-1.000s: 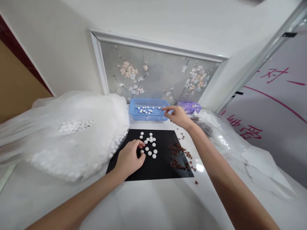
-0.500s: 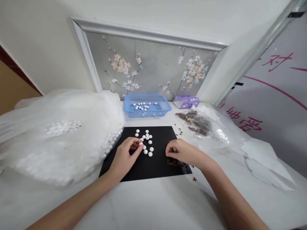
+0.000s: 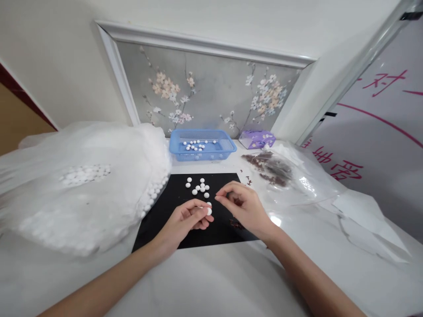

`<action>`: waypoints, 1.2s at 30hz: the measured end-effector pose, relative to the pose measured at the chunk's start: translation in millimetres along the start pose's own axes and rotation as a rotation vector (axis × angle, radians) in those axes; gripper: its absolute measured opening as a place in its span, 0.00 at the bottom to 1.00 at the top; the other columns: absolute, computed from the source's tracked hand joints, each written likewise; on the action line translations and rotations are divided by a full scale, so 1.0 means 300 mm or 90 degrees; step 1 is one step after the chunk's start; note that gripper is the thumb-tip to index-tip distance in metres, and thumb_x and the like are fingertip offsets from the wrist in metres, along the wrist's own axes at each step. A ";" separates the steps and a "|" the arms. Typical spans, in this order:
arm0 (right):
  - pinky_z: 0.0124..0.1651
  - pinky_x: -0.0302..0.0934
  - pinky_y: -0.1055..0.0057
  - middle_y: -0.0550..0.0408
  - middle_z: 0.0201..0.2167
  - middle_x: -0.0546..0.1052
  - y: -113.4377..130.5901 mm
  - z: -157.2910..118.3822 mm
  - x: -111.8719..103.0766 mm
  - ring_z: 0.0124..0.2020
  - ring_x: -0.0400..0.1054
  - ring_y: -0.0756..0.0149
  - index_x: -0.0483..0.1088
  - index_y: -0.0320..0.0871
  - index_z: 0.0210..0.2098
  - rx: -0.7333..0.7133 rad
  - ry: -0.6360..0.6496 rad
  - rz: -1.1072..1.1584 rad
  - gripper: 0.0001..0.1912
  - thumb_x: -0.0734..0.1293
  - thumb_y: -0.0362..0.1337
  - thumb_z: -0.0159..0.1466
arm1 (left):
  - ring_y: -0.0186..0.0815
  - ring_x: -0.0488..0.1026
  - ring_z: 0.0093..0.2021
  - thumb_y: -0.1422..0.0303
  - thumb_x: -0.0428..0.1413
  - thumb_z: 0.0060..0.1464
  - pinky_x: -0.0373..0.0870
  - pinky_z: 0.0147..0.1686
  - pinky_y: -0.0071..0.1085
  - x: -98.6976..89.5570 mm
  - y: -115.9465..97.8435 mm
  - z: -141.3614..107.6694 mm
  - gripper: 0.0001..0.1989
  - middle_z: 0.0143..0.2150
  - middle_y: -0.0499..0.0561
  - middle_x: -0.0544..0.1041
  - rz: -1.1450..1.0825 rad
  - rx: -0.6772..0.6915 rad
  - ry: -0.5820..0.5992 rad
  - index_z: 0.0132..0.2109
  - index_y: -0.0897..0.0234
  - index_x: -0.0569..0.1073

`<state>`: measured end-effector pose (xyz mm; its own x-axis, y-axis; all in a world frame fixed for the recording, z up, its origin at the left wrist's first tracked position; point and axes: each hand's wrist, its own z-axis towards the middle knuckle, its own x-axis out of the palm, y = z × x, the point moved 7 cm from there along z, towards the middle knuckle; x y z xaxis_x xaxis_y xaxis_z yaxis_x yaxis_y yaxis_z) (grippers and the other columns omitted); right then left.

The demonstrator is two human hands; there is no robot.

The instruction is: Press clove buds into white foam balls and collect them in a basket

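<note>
Over the black mat (image 3: 158, 224), my left hand (image 3: 187, 215) pinches a small white ball (image 3: 209, 211) between thumb and fingertips. My right hand (image 3: 243, 204) is up beside it, its thumb and forefinger pressed together just right of the ball; whatever they hold is too small to make out. Several loose white balls (image 3: 202, 189) lie on the mat beyond my hands. A pile of small dark reddish-brown pieces (image 3: 236, 223) sits at the mat's right side, mostly hidden beneath my right hand.
A blue plastic basket (image 3: 203, 154) with several white balls stands against the wall. Left is a big translucent bag (image 3: 82, 202) of white balls. At right lie a clear bag (image 3: 280, 171) of dark brown pieces, a purple packet (image 3: 257, 139) and white paper (image 3: 370, 220).
My left hand has picked up a white ball and moved right and nearer to me. My right hand has come up off the brown pile and leftward, towards the ball.
</note>
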<state>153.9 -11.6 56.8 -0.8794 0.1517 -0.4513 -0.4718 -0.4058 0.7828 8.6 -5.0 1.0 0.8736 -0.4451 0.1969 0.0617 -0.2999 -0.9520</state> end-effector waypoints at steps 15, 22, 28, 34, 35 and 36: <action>0.30 0.61 0.75 0.54 0.33 0.69 0.063 -0.035 0.073 0.30 0.64 0.72 0.67 0.44 0.35 -0.097 0.069 -0.016 0.06 0.58 0.31 0.64 | 0.25 0.66 0.26 0.64 0.62 0.45 0.62 0.29 0.21 -0.015 0.009 0.017 0.09 0.28 0.46 0.75 -0.083 -0.040 -0.005 0.27 0.65 0.72; 0.25 0.59 0.76 0.55 0.32 0.69 0.042 -0.044 0.083 0.23 0.61 0.75 0.67 0.44 0.33 -0.076 0.032 0.002 0.05 0.59 0.32 0.63 | 0.25 0.66 0.25 0.64 0.61 0.46 0.62 0.28 0.21 -0.026 0.016 0.023 0.08 0.27 0.46 0.74 -0.079 -0.023 -0.003 0.27 0.65 0.74; 0.19 0.57 0.77 0.55 0.34 0.69 0.041 -0.055 0.089 0.16 0.56 0.81 0.67 0.44 0.37 -0.087 0.009 0.026 0.05 0.65 0.34 0.59 | 0.23 0.66 0.25 0.65 0.61 0.47 0.63 0.29 0.19 -0.021 0.005 0.025 0.07 0.24 0.43 0.71 -0.132 -0.016 0.006 0.27 0.64 0.75; 0.20 0.59 0.77 0.55 0.34 0.70 0.043 -0.053 0.090 0.17 0.56 0.80 0.69 0.44 0.36 -0.093 0.003 0.020 0.04 0.64 0.33 0.60 | 0.24 0.66 0.26 0.65 0.61 0.48 0.62 0.29 0.19 -0.021 0.002 0.023 0.07 0.23 0.43 0.72 -0.131 -0.009 0.008 0.27 0.64 0.75; 0.21 0.59 0.77 0.55 0.34 0.70 0.044 -0.053 0.091 0.17 0.56 0.79 0.69 0.44 0.36 -0.093 0.007 0.022 0.04 0.63 0.33 0.61 | 0.24 0.66 0.26 0.65 0.61 0.47 0.62 0.29 0.19 -0.022 0.002 0.023 0.07 0.23 0.43 0.72 -0.131 -0.009 0.007 0.26 0.64 0.75; 0.21 0.59 0.77 0.55 0.34 0.70 0.045 -0.053 0.093 0.18 0.57 0.79 0.69 0.44 0.36 -0.094 0.011 0.025 0.04 0.63 0.33 0.61 | 0.24 0.66 0.25 0.65 0.61 0.47 0.62 0.28 0.20 -0.023 0.003 0.024 0.07 0.23 0.43 0.72 -0.131 -0.010 0.004 0.26 0.64 0.75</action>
<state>124.1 -27.1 48.1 -0.8951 0.1181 -0.4299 -0.4212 -0.5399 0.7287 6.2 3.8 -2.8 0.8406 -0.3781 0.3878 0.2304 -0.3984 -0.8878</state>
